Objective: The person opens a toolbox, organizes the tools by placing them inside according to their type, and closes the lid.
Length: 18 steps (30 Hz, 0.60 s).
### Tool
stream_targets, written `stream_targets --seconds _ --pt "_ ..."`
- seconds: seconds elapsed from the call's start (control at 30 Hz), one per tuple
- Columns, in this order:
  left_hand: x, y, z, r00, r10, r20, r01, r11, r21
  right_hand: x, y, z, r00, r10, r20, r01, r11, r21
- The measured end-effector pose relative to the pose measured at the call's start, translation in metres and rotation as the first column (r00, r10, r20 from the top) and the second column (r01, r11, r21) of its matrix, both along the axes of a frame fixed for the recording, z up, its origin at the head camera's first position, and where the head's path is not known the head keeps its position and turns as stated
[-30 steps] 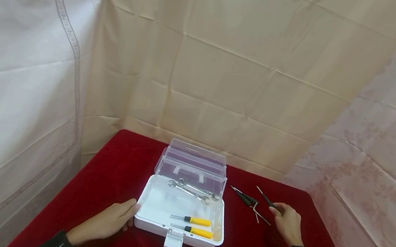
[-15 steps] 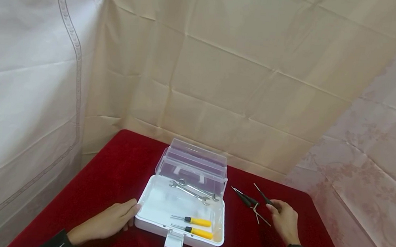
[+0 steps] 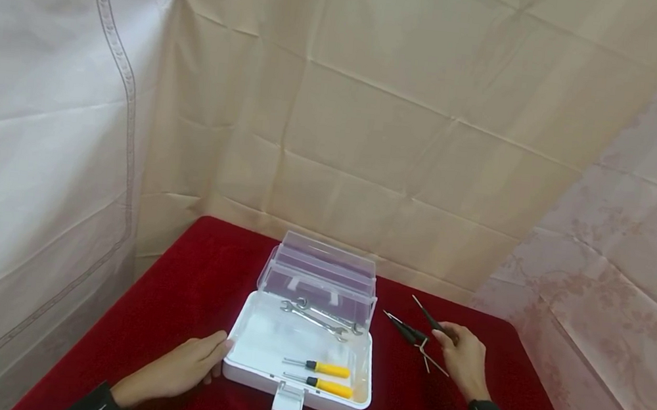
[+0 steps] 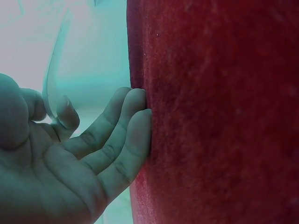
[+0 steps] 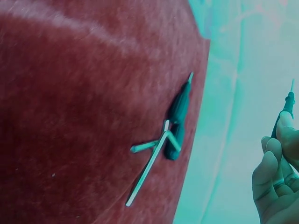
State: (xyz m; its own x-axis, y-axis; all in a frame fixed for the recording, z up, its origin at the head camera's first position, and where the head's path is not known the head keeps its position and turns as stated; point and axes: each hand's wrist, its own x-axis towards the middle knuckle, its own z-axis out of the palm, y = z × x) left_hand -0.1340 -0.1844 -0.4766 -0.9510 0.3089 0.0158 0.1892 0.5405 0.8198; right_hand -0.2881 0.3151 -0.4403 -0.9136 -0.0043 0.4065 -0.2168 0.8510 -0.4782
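My left hand (image 3: 185, 366) grips the front left corner of a white toolbox (image 3: 245, 329), thumb at the rim. In the left wrist view, the other fingers (image 4: 138, 133) reach down to the red cloth. My right hand (image 3: 465, 360) pinches a black-handled screwdriver (image 3: 433, 319), its thin shaft pointing away to the upper left. The same screwdriver (image 5: 288, 102) shows at the right wrist view's edge. Near this hand on the cloth lie dark-handled tools (image 3: 405, 329) with slim metal tips, overlapped by L-shaped hex keys (image 3: 431, 359).
Two silver wrenches (image 3: 317, 318) lie toward the toolbox's back, and two yellow-handled screwdrivers (image 3: 332, 368) along its front. The clear lid (image 3: 322, 270) stands raised behind, and a white latch (image 3: 288, 400) hangs at the front. Cloth walls (image 3: 371, 136) surround the red-covered table (image 3: 197, 271).
My right hand has moved left and slightly away from me with the black-handled screwdriver, toward the toolbox. The left hand and toolbox stay put.
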Motion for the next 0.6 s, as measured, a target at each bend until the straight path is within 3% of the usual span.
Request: stream_targets --seconds 0.27,0.6 --pt "0.000 0.000 -0.002 1.000 0.000 -0.005 0.000 1.000 -0.006 0.000 -0.010 0.005 1.000 0.004 0.013 -0.004 1.000 -0.024" --pt "0.000 0.000 -0.002 1.000 -0.001 -0.030 0.001 1.000 -0.008 -0.001 -0.018 0.008 0.999 0.025 -0.031 -0.026 0.999 -0.031"
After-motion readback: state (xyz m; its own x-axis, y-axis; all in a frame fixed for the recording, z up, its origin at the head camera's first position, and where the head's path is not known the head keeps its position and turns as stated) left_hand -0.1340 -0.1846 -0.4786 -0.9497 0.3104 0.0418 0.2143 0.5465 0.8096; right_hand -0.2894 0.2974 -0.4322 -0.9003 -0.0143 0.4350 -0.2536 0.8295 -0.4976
